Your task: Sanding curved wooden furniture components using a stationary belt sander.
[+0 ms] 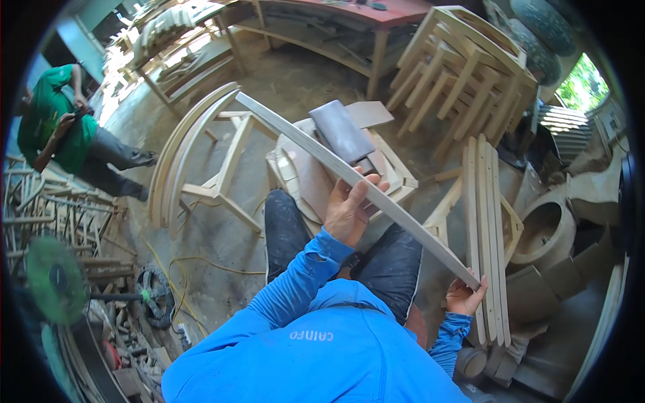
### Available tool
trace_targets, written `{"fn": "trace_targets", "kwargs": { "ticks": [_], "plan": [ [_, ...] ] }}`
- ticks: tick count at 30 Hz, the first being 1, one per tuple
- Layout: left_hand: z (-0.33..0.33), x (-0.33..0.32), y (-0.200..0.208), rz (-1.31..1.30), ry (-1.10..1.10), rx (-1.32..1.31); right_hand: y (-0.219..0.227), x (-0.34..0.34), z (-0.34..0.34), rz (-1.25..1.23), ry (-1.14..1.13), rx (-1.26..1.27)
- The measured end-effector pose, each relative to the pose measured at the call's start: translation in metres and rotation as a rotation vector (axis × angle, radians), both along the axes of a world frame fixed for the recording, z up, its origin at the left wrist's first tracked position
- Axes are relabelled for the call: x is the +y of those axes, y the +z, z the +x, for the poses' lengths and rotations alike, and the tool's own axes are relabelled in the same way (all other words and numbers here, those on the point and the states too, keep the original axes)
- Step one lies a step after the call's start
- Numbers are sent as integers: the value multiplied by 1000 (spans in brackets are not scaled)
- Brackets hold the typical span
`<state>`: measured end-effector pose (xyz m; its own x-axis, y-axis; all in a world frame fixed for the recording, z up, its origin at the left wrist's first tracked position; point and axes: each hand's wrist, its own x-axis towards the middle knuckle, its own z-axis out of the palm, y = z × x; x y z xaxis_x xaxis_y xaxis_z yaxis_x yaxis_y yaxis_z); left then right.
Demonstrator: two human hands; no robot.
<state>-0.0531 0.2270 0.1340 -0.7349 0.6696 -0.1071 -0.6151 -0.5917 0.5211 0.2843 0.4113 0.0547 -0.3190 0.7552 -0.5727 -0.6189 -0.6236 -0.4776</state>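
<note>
A long, pale wooden strip (295, 139) slants across the space above my lap, from the far left down to the near right. My left hand (349, 209) grips it around the middle from below, with the thumb and fingers on either side. At the near right end, my right hand (465, 295) has its fingers closed around the tip of the strip. Behind the strip, a grey, flat-sided block (341, 131) rests on a low wooden piece (366, 114) between my knees. Part of that piece is hidden by the strip and my left hand.
Several straight wooden strips (485, 235) lean to my right. Curved wooden pieces (176, 151) rest by a wooden frame (232, 158) on the left. Stacked wooden frames (463, 74) stand at far right. A person in green (67, 127) stands at far left; a yellow cord (222, 271) crosses the floor.
</note>
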Motion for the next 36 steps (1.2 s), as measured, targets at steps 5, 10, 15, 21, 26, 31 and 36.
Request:
{"fn": "trace_targets", "kwargs": {
  "ticks": [5,10,15,21,26,31,36],
  "plan": [
    [-8,-18,-9,-243,112,113,-54,23,3,-12,41,-36],
    [-9,-30,-16,-337,168,79,-59,31,4,107,-168,-166],
    [-10,-34,-30,-281,101,70,-60,32,18,99,-175,-211],
    [-4,-37,-19,-74,-44,118,-73,39,45,-8,-182,-191],
    [-11,-28,-32,16,-62,16,-103,53,77,42,-61,-23],
    [-39,-50,-45,-5,46,-59,-73,33,34,156,-19,95],
    [-50,-58,-51,-71,75,-76,-29,9,23,192,29,-1]
  ]
}}
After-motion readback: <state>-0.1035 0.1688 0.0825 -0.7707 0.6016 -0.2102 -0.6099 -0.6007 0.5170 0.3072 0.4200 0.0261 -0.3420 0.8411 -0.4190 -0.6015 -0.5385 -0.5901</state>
